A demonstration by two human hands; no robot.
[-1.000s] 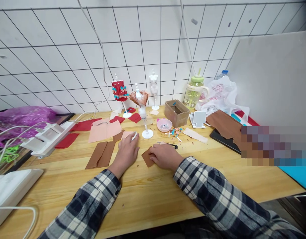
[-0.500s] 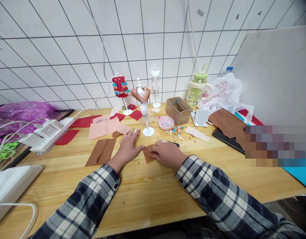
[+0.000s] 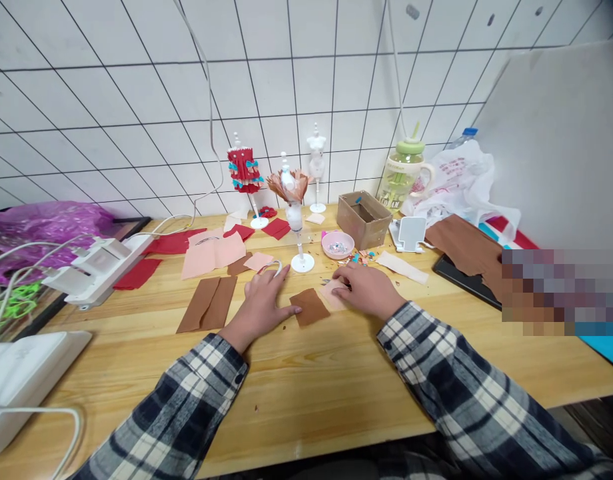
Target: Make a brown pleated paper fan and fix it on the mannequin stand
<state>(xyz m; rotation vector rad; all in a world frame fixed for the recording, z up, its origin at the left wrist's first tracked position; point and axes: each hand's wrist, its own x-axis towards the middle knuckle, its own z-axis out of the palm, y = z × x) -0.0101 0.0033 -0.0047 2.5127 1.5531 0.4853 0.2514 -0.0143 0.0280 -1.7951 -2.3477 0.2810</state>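
On the table in front of me lies a brown paper square (image 3: pixel 310 307). The thumb of my left hand (image 3: pixel 259 307) touches its left edge, fingers spread, with a small white curved item (image 3: pixel 277 268) at the fingertips. My right hand (image 3: pixel 369 288) is closed over a pale pink paper square (image 3: pixel 333 293), just right of the brown one. Scissors (image 3: pixel 326 282) are mostly hidden under that hand. Behind stands a white mini dress form (image 3: pixel 294 217) with brown and pink petal-like paper round its bust.
At the back stand a red-dressed form (image 3: pixel 244 170) and a bare form (image 3: pixel 316 157). Further right are a pink bowl (image 3: pixel 338 255), a cardboard box (image 3: pixel 377 232), a phone stand (image 3: pixel 410 235) and a bottle (image 3: pixel 401 177). Folded brown paper (image 3: pixel 206 305) and a power strip (image 3: pixel 99 273) lie left.
My left thumb has come down on the brown square. My right hand has let go of that square and moved right onto the pale pink one. The view has shifted slightly.
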